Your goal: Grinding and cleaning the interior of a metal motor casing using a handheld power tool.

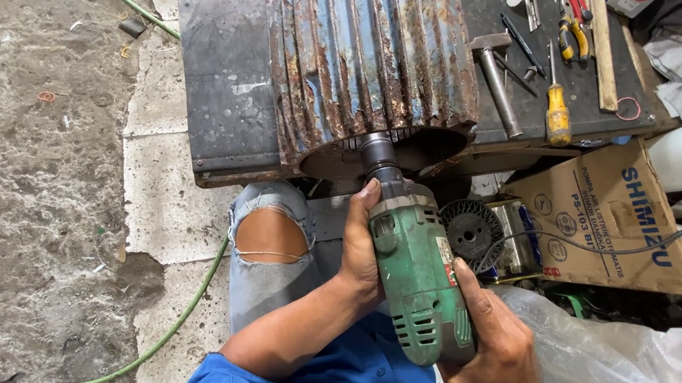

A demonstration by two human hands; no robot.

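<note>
While both hands (421,310) clamp it, the scuffed green drill (418,280) meets the rusty motor (369,53).

Finned motor housing (368,49) lies on the bench (228,85), its end face over the near edge. Power drill (418,280) in front of it, nose against that face. Left hand (359,244) on drill's left side, right hand (492,340) at its rear. Hammer (496,74) and screwdriver (556,105) on bench, right of housing. Cardboard box (614,222) below, right of drill
</note>
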